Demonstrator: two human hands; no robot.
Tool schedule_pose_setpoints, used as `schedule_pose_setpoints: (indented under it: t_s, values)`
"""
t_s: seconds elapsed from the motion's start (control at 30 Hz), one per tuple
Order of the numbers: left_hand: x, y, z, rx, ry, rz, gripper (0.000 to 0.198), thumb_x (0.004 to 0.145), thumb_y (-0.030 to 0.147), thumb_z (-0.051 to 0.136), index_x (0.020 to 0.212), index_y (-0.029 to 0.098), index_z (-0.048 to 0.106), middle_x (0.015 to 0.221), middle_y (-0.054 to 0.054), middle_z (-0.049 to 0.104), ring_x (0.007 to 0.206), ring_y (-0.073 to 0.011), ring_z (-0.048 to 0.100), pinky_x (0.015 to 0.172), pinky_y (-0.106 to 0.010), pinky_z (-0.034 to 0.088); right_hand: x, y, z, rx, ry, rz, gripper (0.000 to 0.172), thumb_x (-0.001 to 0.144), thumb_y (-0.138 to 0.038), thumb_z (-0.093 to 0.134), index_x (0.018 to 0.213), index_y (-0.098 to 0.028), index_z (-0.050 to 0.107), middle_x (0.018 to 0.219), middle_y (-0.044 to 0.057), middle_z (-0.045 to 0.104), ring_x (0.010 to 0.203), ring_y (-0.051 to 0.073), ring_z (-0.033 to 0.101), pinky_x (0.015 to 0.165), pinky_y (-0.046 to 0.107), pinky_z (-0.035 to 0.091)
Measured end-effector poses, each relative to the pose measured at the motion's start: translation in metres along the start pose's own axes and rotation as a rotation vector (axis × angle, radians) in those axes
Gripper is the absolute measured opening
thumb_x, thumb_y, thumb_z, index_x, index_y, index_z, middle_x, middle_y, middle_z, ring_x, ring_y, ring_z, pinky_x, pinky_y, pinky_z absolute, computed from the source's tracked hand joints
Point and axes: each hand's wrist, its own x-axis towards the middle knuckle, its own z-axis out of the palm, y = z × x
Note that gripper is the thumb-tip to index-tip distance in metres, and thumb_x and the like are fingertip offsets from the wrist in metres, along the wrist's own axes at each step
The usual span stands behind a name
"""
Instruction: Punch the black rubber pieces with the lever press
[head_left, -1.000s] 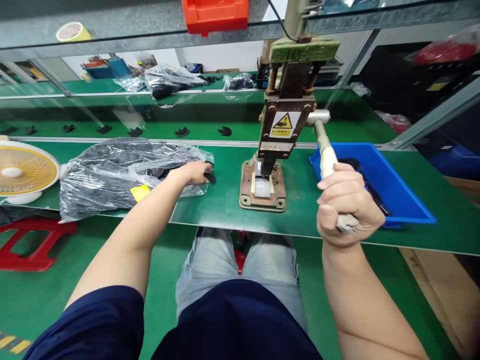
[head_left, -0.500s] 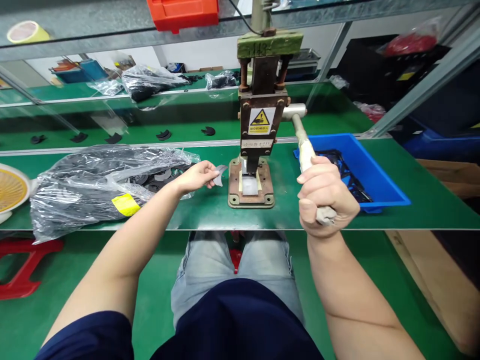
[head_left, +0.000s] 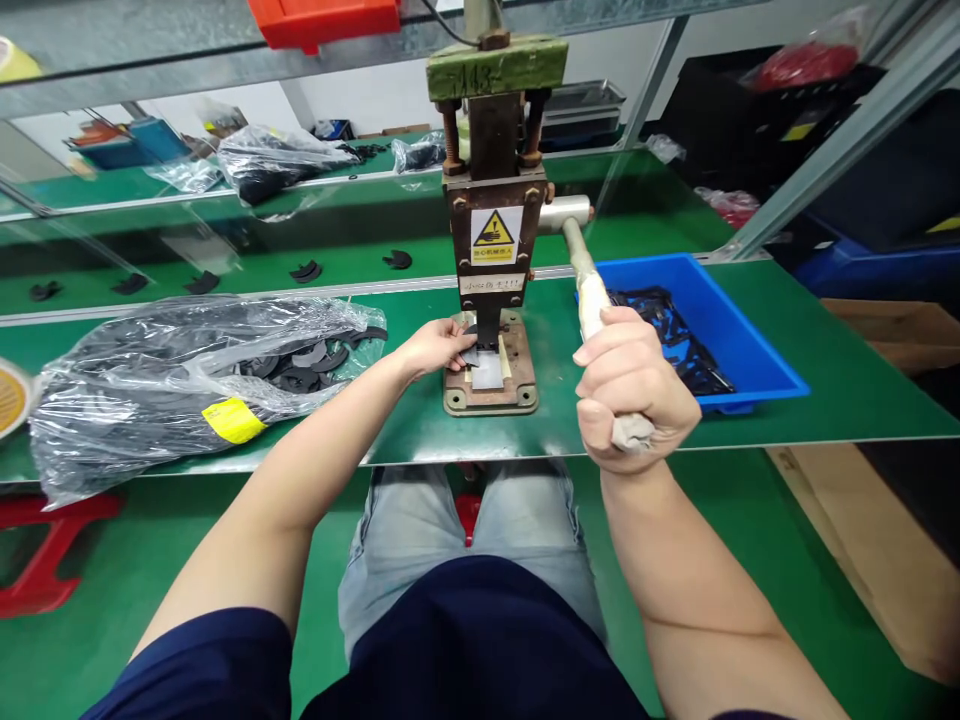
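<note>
A hand-operated press [head_left: 493, 225] stands at the middle of the green bench, with a warning label on its front. My left hand [head_left: 441, 347] pinches a thin dark curved piece [head_left: 470, 355] at the left side of the press base, close under the ram; my fingers cover part of it. Below the ram lies a pale block [head_left: 487, 372] on the brown base plate [head_left: 487, 405]. My right hand [head_left: 637, 385] is wrapped round the tape-covered press lever [head_left: 591, 300], which slants down toward me from the right side of the press.
Left of the press lies a clear plastic bag [head_left: 172, 390] full of dark curved pieces. A blue bin [head_left: 750, 350] holding black parts sits at the right. Several dark pieces [head_left: 305, 271] lie in a row behind. A metal shelf [head_left: 150, 60] runs overhead.
My left hand has moved right, carrying the curved piece from beside the press to under its ram. My right hand stays on the lever. The whole view has shifted slightly.
</note>
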Motion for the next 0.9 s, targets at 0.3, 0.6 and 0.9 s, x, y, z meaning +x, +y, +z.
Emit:
schedule_pose_setpoints:
  t_s: [0.3,0.6,0.9]
  values:
    - [0.009,0.001,0.000,0.057,-0.021,-0.062,0.043,0.085,0.038,0.092,0.085,0.021,0.053,0.058,0.004,0.059,0.048,-0.0106,0.062,0.047,-0.021,0.047,-0.002,0.002,-0.001,-0.038,0.011,0.015,0.031,0.091,-0.045,0.071,0.069,-0.029,0.056,0.063,-0.008,0.061,0.080,0.016,0.072,0.108,0.052,0.061]
    - [0.009,0.010,0.008,0.101,-0.009,-0.157,0.035,0.088,0.032,0.089,0.103,0.018,0.061,0.077,-0.002,0.071,0.053,-0.0126,0.068,0.053,-0.025,0.053,-0.002,0.002,0.001,-0.020,0.046,0.022,0.030,0.090,-0.043,0.069,0.067,-0.030,0.056,0.062,-0.008,0.062,0.075,0.018,0.070,0.104,0.055,0.061]
    - [-0.018,-0.007,-0.005,-0.255,-0.134,0.013,0.030,0.094,0.039,0.079,0.106,0.018,0.061,0.097,-0.006,0.074,0.070,-0.0149,0.075,0.060,-0.026,0.060,0.001,0.001,-0.007,-0.012,-0.043,-0.015,0.024,0.086,-0.034,0.074,0.069,-0.027,0.058,0.065,-0.006,0.063,0.078,0.017,0.070,0.107,0.058,0.057]
